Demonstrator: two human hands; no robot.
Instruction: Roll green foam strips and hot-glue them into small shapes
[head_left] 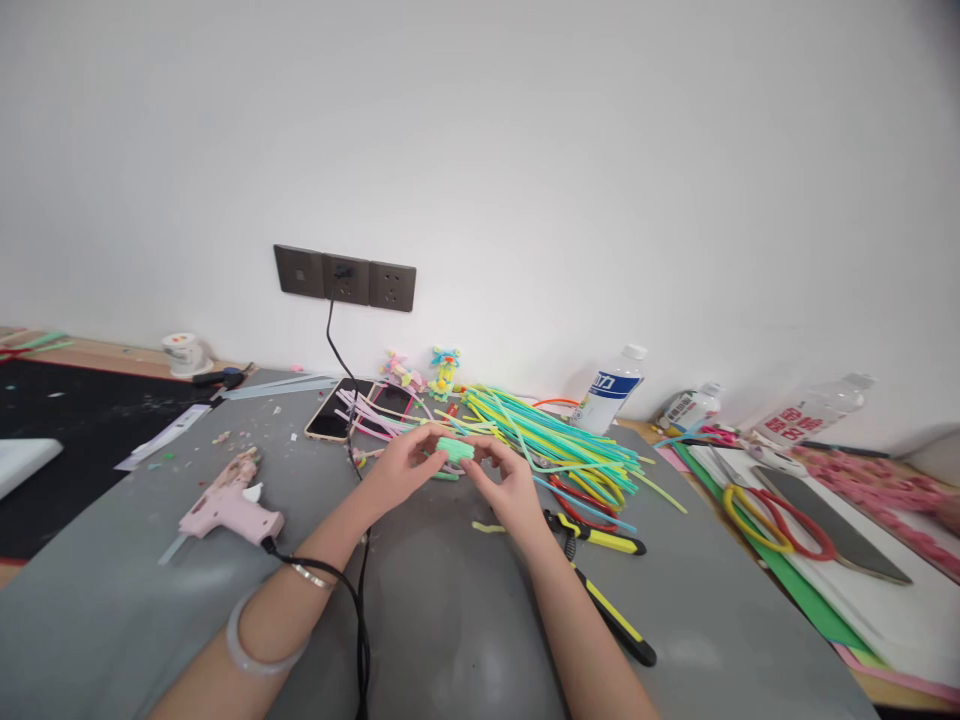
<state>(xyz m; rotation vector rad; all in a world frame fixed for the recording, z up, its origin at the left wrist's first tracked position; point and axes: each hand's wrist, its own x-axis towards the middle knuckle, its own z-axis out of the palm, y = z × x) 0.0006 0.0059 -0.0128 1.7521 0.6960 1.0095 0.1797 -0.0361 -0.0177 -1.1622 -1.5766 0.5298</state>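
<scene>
My left hand (405,468) and my right hand (510,488) meet in front of me. Between their fingertips is a small mint-green fuzzy piece (454,449), which looks like bent or coiled pipe cleaner. Thumbs and fingers of both hands pinch it from either side. Just beyond lies a heap of pipe cleaners (551,435) in yellow, green and turquoise, with pink ones (375,415) to the left. Beside my right wrist rest pliers with yellow-and-black handles (611,610), partly hidden by the arm. A short pale yellow-green strand (487,527) lies below my right hand.
To the left is a pink glue gun (232,505), its black cord (360,620) running under my left forearm. Phones (337,410), small pipe-cleaner figures (445,372) and a bottle (609,390) stand or lie near the wall. Scissors (780,522) lie on papers at right.
</scene>
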